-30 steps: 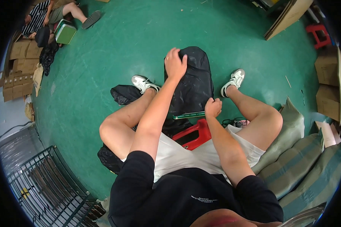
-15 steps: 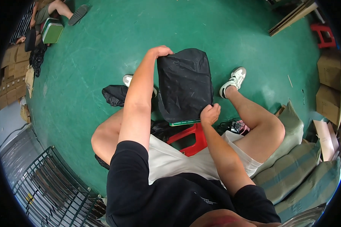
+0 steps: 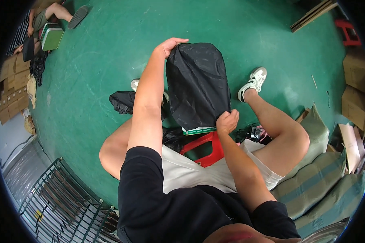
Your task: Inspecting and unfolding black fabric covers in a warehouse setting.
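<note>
Between my knees a loose black cover (image 3: 198,85) lies over a box-like thing. Only a white and green strip of the covered thing (image 3: 199,131) shows along the near edge. My left hand (image 3: 172,45) rests at the cover's far left corner, its fingers stretched along the far edge. At the near right corner, my right hand (image 3: 228,120) is closed on the cover's edge. A red plastic stool (image 3: 211,150) shows partly below the near edge.
A black bag (image 3: 122,101) lies left of my left foot. Dark cables (image 3: 253,133) lie by my right thigh. Stuffed woven sacks (image 3: 312,184) and cardboard boxes (image 3: 355,105) are on the right, a green wire rack (image 3: 65,198) at lower left. Another person (image 3: 56,13) sits at far left beside a green box (image 3: 52,38).
The cover's far end has moved slightly away from me. My left hand has moved outward with its fingers straighter. More of the white and green strip shows at the near edge.
</note>
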Demonstrator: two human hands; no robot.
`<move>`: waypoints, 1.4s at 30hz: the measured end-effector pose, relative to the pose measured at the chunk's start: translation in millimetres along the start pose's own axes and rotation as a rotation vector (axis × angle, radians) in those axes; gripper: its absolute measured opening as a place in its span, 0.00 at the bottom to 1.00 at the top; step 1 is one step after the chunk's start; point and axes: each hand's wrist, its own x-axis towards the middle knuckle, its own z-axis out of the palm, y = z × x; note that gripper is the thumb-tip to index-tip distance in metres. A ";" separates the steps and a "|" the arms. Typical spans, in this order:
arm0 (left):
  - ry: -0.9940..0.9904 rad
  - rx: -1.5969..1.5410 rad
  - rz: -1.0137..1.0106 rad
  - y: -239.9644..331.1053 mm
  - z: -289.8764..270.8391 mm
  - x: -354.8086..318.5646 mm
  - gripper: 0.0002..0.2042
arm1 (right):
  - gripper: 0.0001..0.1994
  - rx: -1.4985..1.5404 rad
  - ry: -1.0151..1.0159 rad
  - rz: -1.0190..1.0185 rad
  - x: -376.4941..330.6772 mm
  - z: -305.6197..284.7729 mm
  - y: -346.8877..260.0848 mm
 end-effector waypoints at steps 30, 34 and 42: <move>0.413 0.288 0.194 -63.3 -49.2 9.2 0.09 | 0.10 -0.014 0.058 -0.044 2.8 -0.1 8.1; 0.539 0.252 0.470 -77.0 -67.7 19.5 0.11 | 0.10 0.018 0.037 -0.065 -2.9 3.0 2.0; 0.742 0.025 0.715 -111.6 -31.3 -3.0 0.25 | 0.12 0.368 -0.107 0.193 29.0 0.7 30.3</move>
